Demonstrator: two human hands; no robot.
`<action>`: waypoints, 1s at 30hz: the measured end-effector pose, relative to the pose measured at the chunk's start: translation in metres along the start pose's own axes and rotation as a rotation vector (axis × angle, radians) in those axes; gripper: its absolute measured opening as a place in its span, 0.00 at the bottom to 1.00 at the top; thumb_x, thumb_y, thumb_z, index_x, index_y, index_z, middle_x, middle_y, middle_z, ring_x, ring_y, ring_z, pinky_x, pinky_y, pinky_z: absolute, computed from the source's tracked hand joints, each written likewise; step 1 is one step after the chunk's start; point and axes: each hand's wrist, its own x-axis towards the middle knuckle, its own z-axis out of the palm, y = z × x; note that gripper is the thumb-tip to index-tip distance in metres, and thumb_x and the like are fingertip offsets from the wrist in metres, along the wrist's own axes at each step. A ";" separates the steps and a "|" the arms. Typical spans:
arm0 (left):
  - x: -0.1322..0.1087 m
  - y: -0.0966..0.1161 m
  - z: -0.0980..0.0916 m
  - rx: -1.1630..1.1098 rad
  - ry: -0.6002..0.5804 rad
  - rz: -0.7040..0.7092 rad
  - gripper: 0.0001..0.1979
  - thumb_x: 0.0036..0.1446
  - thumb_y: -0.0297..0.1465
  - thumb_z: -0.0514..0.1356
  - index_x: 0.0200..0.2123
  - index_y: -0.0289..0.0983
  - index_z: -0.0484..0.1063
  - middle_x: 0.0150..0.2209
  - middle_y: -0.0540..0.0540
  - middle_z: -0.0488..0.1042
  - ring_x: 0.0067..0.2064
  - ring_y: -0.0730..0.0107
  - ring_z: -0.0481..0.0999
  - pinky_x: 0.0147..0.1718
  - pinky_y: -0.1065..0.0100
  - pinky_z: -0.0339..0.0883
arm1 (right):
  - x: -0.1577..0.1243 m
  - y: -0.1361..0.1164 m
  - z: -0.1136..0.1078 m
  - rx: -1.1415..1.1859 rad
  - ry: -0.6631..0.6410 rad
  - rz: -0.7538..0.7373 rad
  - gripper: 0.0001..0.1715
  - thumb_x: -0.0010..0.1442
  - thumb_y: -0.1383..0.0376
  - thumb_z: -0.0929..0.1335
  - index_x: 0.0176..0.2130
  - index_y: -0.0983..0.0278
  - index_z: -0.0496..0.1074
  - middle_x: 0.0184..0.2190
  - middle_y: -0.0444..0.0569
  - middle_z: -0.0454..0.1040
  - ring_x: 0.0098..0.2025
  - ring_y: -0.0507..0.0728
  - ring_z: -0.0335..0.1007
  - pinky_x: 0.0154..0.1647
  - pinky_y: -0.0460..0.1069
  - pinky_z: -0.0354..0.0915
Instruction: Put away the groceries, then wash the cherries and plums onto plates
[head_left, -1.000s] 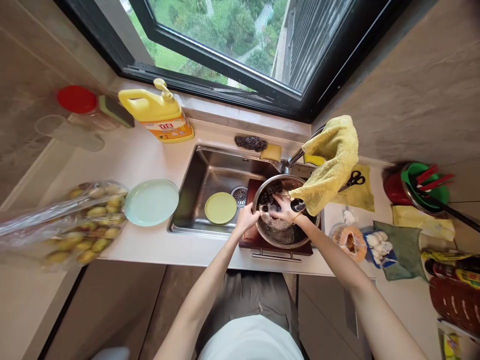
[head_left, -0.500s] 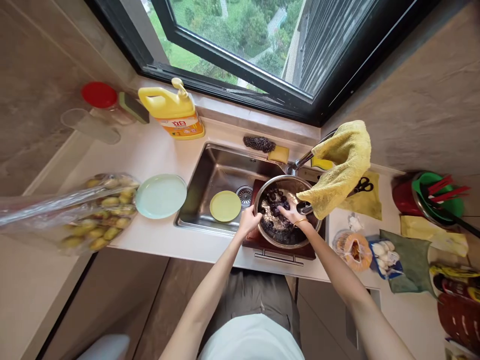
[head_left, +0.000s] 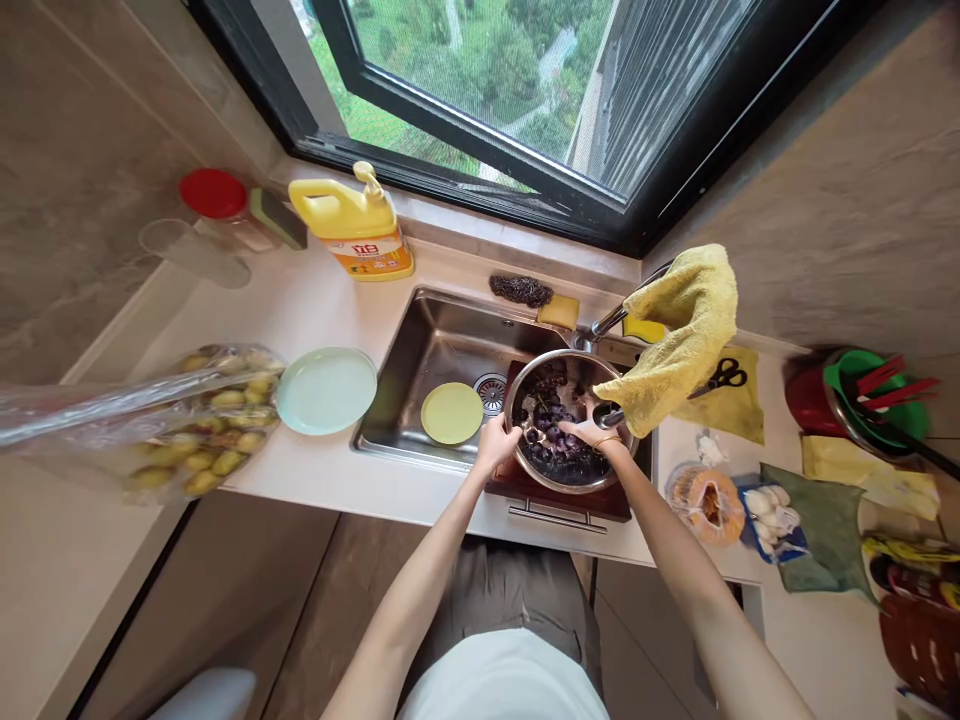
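A round metal bowl stands on a dark brown board over the sink's right part. In it, dark purple round fruits that look like grapes lie in water. My left hand is closed on the bowl's left rim, thumb on the inside. My right hand reaches into the bowl's right side beside the grapes, fingers apart. The tap's spout partly hides it. Over the tap hangs a yellow cloth.
In the sink lies a yellow-green disc. To its left are a pale green plate and a bag of small green-yellow fruits. Behind stand a yellow detergent jug and a steel scourer. Scissors and packed mushrooms lie right.
My right hand has shifted slightly right within the bowl, and the grapes and water have swirled. My left hand keeps its hold on the rim. The view has moved a little.
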 end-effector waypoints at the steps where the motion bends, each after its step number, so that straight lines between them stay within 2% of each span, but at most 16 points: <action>1: 0.000 0.000 0.000 -0.005 0.003 -0.003 0.07 0.47 0.28 0.55 0.28 0.34 0.72 0.26 0.48 0.74 0.28 0.71 0.67 0.29 0.72 0.59 | -0.001 -0.004 0.003 0.001 0.015 -0.010 0.36 0.58 0.52 0.65 0.62 0.62 0.59 0.58 0.57 0.66 0.62 0.66 0.58 0.62 0.60 0.54; 4: 0.000 0.000 0.001 -0.013 0.001 -0.003 0.08 0.47 0.29 0.55 0.30 0.34 0.73 0.27 0.47 0.75 0.29 0.70 0.69 0.30 0.72 0.59 | -0.008 -0.022 0.018 -0.070 0.039 -0.111 0.41 0.60 0.48 0.63 0.66 0.60 0.51 0.64 0.58 0.56 0.65 0.66 0.52 0.63 0.62 0.52; 7: 0.001 -0.002 0.002 -0.001 -0.004 0.006 0.09 0.47 0.30 0.56 0.30 0.34 0.74 0.27 0.47 0.76 0.29 0.70 0.69 0.30 0.71 0.60 | -0.008 -0.036 0.027 -0.279 0.033 -0.199 0.48 0.54 0.45 0.68 0.66 0.56 0.52 0.67 0.60 0.48 0.67 0.72 0.45 0.63 0.67 0.46; 10: 0.001 -0.004 0.001 -0.003 0.008 -0.008 0.08 0.47 0.29 0.56 0.29 0.34 0.73 0.26 0.47 0.75 0.28 0.70 0.68 0.29 0.71 0.59 | 0.006 -0.034 0.020 -0.348 -0.017 -0.172 0.42 0.56 0.49 0.68 0.65 0.57 0.56 0.62 0.61 0.58 0.62 0.70 0.56 0.60 0.63 0.51; 12: 0.002 -0.005 0.001 -0.011 0.017 -0.025 0.07 0.47 0.29 0.55 0.28 0.34 0.72 0.25 0.48 0.74 0.28 0.70 0.68 0.29 0.71 0.58 | 0.014 -0.028 0.013 -0.330 -0.020 -0.039 0.40 0.59 0.51 0.66 0.65 0.62 0.55 0.56 0.62 0.65 0.56 0.67 0.63 0.56 0.60 0.57; 15: 0.005 -0.001 0.002 -0.021 0.004 -0.021 0.06 0.46 0.30 0.55 0.26 0.35 0.71 0.25 0.48 0.73 0.28 0.70 0.68 0.28 0.71 0.58 | 0.012 -0.025 0.012 -0.390 0.046 0.152 0.41 0.61 0.53 0.63 0.66 0.69 0.50 0.52 0.65 0.66 0.54 0.69 0.63 0.54 0.60 0.58; 17: 0.008 0.002 0.003 -0.016 -0.014 0.003 0.06 0.46 0.29 0.55 0.26 0.35 0.71 0.24 0.48 0.73 0.28 0.70 0.67 0.28 0.71 0.57 | 0.002 -0.029 0.015 -0.470 0.041 0.098 0.42 0.61 0.56 0.64 0.67 0.68 0.49 0.53 0.65 0.65 0.55 0.69 0.61 0.54 0.60 0.58; 20: 0.012 0.005 0.005 -0.003 -0.031 0.050 0.06 0.46 0.28 0.55 0.27 0.34 0.72 0.25 0.48 0.74 0.28 0.70 0.67 0.29 0.71 0.57 | -0.010 -0.033 0.018 -0.503 -0.043 -0.136 0.43 0.57 0.54 0.67 0.66 0.60 0.51 0.52 0.60 0.64 0.53 0.67 0.61 0.53 0.58 0.58; 21: 0.013 0.004 0.006 -0.002 -0.033 0.061 0.06 0.45 0.28 0.55 0.27 0.34 0.72 0.26 0.48 0.74 0.28 0.70 0.67 0.29 0.71 0.57 | -0.009 -0.032 0.018 -0.490 -0.058 -0.168 0.43 0.55 0.52 0.68 0.65 0.59 0.54 0.52 0.59 0.64 0.53 0.67 0.61 0.53 0.58 0.58; 22: 0.013 0.004 0.006 -0.003 -0.033 0.066 0.06 0.45 0.28 0.55 0.27 0.34 0.72 0.25 0.48 0.73 0.28 0.70 0.67 0.29 0.71 0.57 | -0.007 -0.031 0.017 -0.470 -0.055 -0.154 0.43 0.54 0.50 0.69 0.63 0.59 0.56 0.52 0.58 0.64 0.53 0.67 0.61 0.53 0.58 0.58; 24: 0.013 0.002 0.006 -0.013 -0.030 0.061 0.06 0.46 0.28 0.55 0.26 0.34 0.71 0.24 0.49 0.72 0.28 0.70 0.66 0.29 0.71 0.56 | 0.000 -0.028 0.018 -0.429 0.004 -0.014 0.44 0.52 0.46 0.69 0.61 0.61 0.59 0.51 0.59 0.65 0.53 0.68 0.62 0.53 0.59 0.58; 26: 0.012 -0.001 0.006 -0.027 -0.026 0.047 0.06 0.46 0.29 0.55 0.26 0.35 0.71 0.23 0.49 0.71 0.27 0.71 0.65 0.28 0.71 0.55 | 0.005 -0.025 0.021 -0.419 0.085 0.151 0.45 0.54 0.44 0.66 0.60 0.67 0.58 0.51 0.62 0.65 0.54 0.70 0.61 0.53 0.60 0.59; 27: 0.012 -0.001 0.006 -0.033 -0.024 0.043 0.06 0.46 0.29 0.55 0.26 0.35 0.71 0.23 0.50 0.70 0.26 0.71 0.64 0.28 0.71 0.55 | 0.006 -0.025 0.022 -0.435 0.111 0.181 0.44 0.56 0.45 0.65 0.61 0.70 0.57 0.52 0.65 0.65 0.55 0.71 0.61 0.54 0.61 0.58; 28: 0.011 -0.002 0.006 -0.037 -0.022 0.041 0.06 0.46 0.29 0.55 0.26 0.35 0.70 0.23 0.50 0.70 0.26 0.72 0.64 0.28 0.71 0.55 | 0.004 -0.025 0.024 -0.463 0.111 0.157 0.44 0.58 0.47 0.64 0.61 0.74 0.56 0.53 0.68 0.64 0.57 0.71 0.59 0.55 0.61 0.58; 30: 0.012 -0.002 0.006 -0.032 -0.020 0.040 0.05 0.46 0.29 0.55 0.26 0.35 0.70 0.23 0.50 0.70 0.26 0.72 0.64 0.28 0.71 0.55 | -0.002 -0.027 0.023 -0.530 0.047 0.004 0.42 0.60 0.50 0.64 0.62 0.75 0.54 0.58 0.70 0.61 0.60 0.71 0.56 0.58 0.61 0.56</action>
